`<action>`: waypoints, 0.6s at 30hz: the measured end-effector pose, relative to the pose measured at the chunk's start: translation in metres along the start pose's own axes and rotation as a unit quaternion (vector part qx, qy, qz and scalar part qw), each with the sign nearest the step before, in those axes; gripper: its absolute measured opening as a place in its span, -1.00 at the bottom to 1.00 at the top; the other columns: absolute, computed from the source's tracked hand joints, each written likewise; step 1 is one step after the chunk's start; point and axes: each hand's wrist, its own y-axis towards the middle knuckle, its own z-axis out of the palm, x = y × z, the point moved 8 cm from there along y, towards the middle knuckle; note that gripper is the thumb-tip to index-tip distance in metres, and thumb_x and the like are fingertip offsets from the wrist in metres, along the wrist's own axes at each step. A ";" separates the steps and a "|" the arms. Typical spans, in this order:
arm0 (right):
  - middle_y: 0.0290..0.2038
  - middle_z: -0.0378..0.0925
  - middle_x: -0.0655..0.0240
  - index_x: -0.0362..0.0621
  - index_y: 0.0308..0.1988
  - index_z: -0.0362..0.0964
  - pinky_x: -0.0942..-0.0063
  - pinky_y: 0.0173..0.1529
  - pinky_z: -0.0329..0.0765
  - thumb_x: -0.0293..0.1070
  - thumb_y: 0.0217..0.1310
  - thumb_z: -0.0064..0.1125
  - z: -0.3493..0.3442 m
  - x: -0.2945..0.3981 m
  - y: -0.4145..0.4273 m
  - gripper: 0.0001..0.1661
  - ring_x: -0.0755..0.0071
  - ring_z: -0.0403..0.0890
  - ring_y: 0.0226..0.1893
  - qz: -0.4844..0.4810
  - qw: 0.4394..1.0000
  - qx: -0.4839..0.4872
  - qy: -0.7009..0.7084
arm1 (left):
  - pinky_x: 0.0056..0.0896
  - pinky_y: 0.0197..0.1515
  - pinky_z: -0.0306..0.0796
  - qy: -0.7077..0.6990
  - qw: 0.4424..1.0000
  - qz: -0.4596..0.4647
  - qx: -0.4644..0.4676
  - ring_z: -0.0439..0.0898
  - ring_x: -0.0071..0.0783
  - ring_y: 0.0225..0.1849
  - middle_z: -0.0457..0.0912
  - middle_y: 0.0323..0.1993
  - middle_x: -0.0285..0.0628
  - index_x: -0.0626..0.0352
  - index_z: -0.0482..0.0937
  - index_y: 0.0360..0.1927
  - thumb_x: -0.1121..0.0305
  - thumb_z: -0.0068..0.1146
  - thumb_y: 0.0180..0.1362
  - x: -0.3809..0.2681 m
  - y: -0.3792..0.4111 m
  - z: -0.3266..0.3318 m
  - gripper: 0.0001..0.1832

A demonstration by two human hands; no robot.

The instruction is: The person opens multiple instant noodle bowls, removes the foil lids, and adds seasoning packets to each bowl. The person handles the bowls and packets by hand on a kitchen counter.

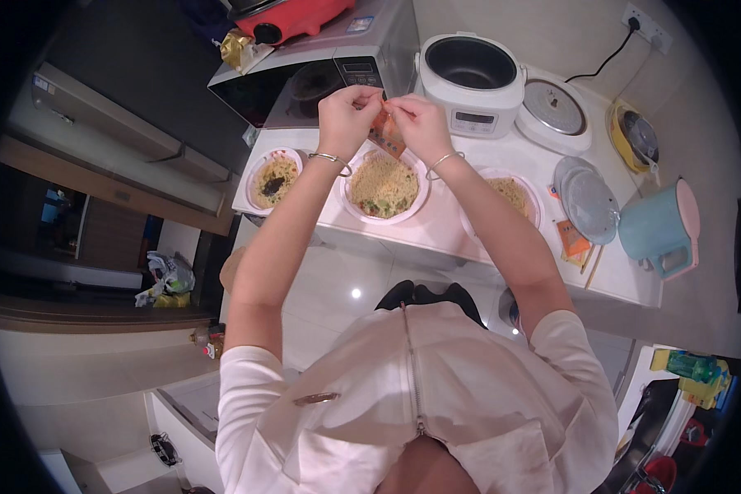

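Observation:
Between both hands hangs an orange seasoning sachet (388,133), pinched at its top edge by the fingertips. My left hand (347,117) grips the left of that edge and my right hand (421,120) the right. Just below the sachet is a round bowl of dry instant noodles (384,185), with green and red bits among them. To the left, another noodle bowl (276,180) has a dark heap in its middle. A third noodle bowl (511,192) stands to the right, partly covered by my right forearm.
Behind the bowls are a microwave (284,92) and an open white rice cooker (469,80); its detached lid (552,111) lies alongside. At right are stacked grey lids (586,200), orange sachets (572,238), wooden chopsticks (593,265) and a teal pitcher (654,228) near the counter's edge.

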 end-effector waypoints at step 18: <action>-0.50 0.50 0.19 -0.25 -0.41 0.51 0.48 -0.37 0.43 -0.46 -0.04 0.11 0.006 -0.005 -0.005 -0.88 0.27 0.52 -0.49 0.009 1.000 -0.019 0.010 | -0.35 -0.40 0.40 0.127 0.970 0.200 -0.056 0.50 -0.17 -0.47 0.46 -0.52 -0.07 0.24 0.57 -0.39 0.64 0.02 -0.13 -0.020 -0.017 0.010 -0.81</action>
